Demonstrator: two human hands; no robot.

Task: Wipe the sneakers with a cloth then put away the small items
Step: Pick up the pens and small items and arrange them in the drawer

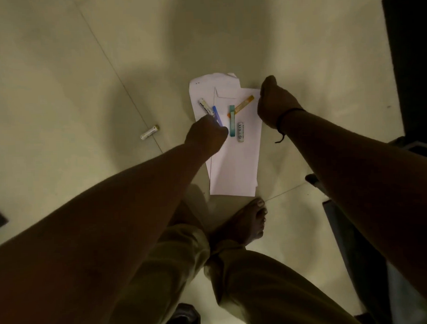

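Two white envelopes [234, 161] lie overlapped on the pale tiled floor [59, 82], with small items scattered on them. The left hand [205, 135] has its fingers curled around the lower end of a blue clip [216, 114]. Just beyond that hand's knuckles rests a white battery [205, 106]; to its right lie a teal clip [232, 121], an orange clip [242, 104] crossing it, and a second battery [240, 131]. Another battery [149, 132] sits on bare floor, well left of the left hand. The right hand [275, 104], fingers curled, is at the envelopes' far right corner; whether it pinches the paper cannot be told.
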